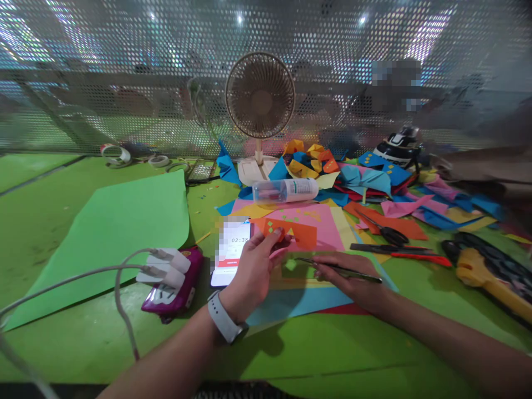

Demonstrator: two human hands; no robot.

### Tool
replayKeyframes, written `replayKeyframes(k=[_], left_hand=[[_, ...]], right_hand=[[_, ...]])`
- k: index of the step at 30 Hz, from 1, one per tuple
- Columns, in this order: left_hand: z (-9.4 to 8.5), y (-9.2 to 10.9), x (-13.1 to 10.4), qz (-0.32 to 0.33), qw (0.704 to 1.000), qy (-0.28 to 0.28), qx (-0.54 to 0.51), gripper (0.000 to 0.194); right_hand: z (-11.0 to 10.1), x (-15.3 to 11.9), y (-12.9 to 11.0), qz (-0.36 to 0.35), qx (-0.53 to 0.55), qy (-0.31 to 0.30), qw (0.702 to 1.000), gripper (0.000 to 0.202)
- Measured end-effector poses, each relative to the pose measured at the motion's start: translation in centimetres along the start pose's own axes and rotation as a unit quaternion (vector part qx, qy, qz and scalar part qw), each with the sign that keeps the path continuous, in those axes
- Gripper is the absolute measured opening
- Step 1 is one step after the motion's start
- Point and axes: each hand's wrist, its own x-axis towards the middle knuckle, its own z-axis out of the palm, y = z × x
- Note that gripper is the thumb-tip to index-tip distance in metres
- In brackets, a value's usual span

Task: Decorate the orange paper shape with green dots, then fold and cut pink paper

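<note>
My left hand (260, 260), with a pale watch on the wrist, is closed on an orange paper strip (306, 235) dotted with small green and yellow pieces. My right hand (351, 280) pinches a pair of dark metal tweezers (357, 272), whose tips point left. A small light green paper piece (292, 262) shows at the tips; whether they grip it, I cannot tell. Below both hands lie stacked coloured sheets, among them a blue sheet (291, 306) and a pink sheet (328, 224). Green bits lie on the pink one.
A lit phone (233, 249) and a purple power strip (187, 280) with white chargers are at left, near a large green sheet (137, 213). Behind stand a fan (260, 102), a clear bottle (286, 190) and folded paper. Scissors (390, 234) and a red-handled cutter (419, 255) lie right.
</note>
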Motion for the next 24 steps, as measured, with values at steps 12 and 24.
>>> replayKeyframes(k=[12,24], left_hand=[[-0.2,-0.2,0.0,0.018,0.999,-0.006,0.028,0.018],[0.1,-0.3,-0.4,0.010,0.998,-0.060,0.032,0.014]], right_hand=[[-0.6,0.0,-1.3,0.003,0.001,0.007,1.000,0.018],[-3.4,-0.4,-2.5,-0.008,0.072,0.099,0.992,0.031]])
